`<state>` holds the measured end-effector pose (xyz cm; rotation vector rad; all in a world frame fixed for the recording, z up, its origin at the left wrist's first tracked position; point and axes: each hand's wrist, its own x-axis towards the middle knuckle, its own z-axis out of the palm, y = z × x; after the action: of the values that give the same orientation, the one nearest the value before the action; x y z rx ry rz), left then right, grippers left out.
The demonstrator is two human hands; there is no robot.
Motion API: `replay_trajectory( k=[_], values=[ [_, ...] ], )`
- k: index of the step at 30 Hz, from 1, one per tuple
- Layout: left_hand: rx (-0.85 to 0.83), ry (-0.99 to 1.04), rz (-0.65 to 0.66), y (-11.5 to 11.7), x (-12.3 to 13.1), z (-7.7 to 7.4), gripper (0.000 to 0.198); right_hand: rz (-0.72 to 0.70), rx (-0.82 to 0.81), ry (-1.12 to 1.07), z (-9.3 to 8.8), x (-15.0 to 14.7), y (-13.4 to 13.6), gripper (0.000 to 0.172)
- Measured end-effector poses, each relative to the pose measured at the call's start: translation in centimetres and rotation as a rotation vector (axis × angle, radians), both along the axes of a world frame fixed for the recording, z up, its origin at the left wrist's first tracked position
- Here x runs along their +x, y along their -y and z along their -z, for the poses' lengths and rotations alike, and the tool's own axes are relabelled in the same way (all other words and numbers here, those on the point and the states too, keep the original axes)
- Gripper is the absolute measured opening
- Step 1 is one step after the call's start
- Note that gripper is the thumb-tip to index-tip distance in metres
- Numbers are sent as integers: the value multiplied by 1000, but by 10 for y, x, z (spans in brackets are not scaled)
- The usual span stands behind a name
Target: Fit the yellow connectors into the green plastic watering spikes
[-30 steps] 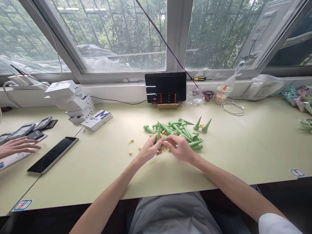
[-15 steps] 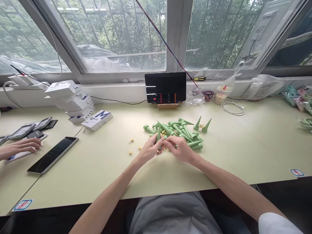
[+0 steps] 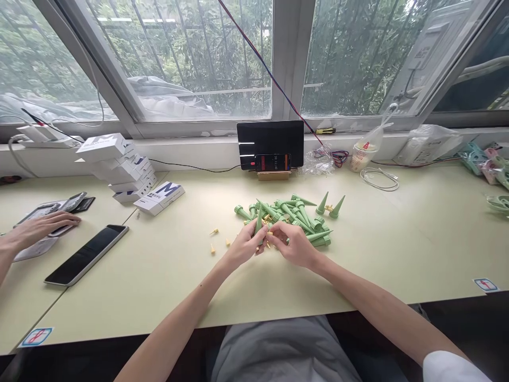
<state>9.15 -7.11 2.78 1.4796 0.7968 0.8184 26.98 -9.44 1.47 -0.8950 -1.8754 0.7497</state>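
My left hand (image 3: 243, 247) is closed round a green plastic plant-watering spike (image 3: 259, 217), its point upward. Close against it, my right hand (image 3: 295, 245) pinches with thumb and forefinger at what looks like a small yellow plug (image 3: 270, 233), mostly covered by the fingers. Just beyond both hands lies a heap of green spikes (image 3: 296, 212) with ridged caps. Two spikes stand upright to the right, one of them here (image 3: 337, 207), with yellow bits between them. Several loose yellow plugs (image 3: 212, 249) lie left of my left hand.
A tablet (image 3: 270, 139) and a lit phone (image 3: 272, 162) stand at the back. Left are stacked white boxes (image 3: 119, 164), a large dark phone (image 3: 87, 254) and another person's hand (image 3: 47, 225) over some devices. A bagged cup (image 3: 361, 156) and a coiled cable (image 3: 379, 179) are at back right.
My hands stay in nearly the same place, with slight movement of the right fingers. The other person's hand has moved up and right over the devices.
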Motion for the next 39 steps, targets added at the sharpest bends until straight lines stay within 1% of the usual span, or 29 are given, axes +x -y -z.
replay_trajectory(
  k=[5, 7, 11, 16, 20, 24, 27, 29, 30, 34, 39],
  values=[
    [3, 7, 15, 0, 0, 0, 33, 36, -4, 74, 1, 0, -1, 27],
    [-2, 2, 8, 0, -1, -1, 33, 54, -4, 88, 2, 1, -1, 29],
    [-9, -5, -8, 1, -1, -4, 32, 40, -20, 45, 1, 1, -1, 19],
    [-6, -8, -12, 1, 0, -3, 31, -2, 6, 24, 0, 0, 0, 15],
    [-7, -17, -5, 1, 0, -3, 33, -8, -18, 50, 1, 1, -1, 22],
    [-15, -34, -4, 4, 0, -8, 34, 14, -40, 96, 2, 1, -1, 31],
    [-18, -43, -25, 6, 1, -13, 34, 31, -45, 78, 2, 1, -1, 25],
    [-21, -44, -34, 7, 1, -14, 34, 34, -57, 55, 2, 0, 0, 19],
    [-23, -42, -36, 7, 1, -14, 34, 32, -64, 46, 2, 0, 0, 18],
    [-23, -32, -16, 5, 0, -9, 33, 13, -58, 52, 2, 0, 0, 18],
    [-34, -33, 12, 4, -1, -7, 35, 10, -45, 100, 3, 0, -1, 28]
  ],
)
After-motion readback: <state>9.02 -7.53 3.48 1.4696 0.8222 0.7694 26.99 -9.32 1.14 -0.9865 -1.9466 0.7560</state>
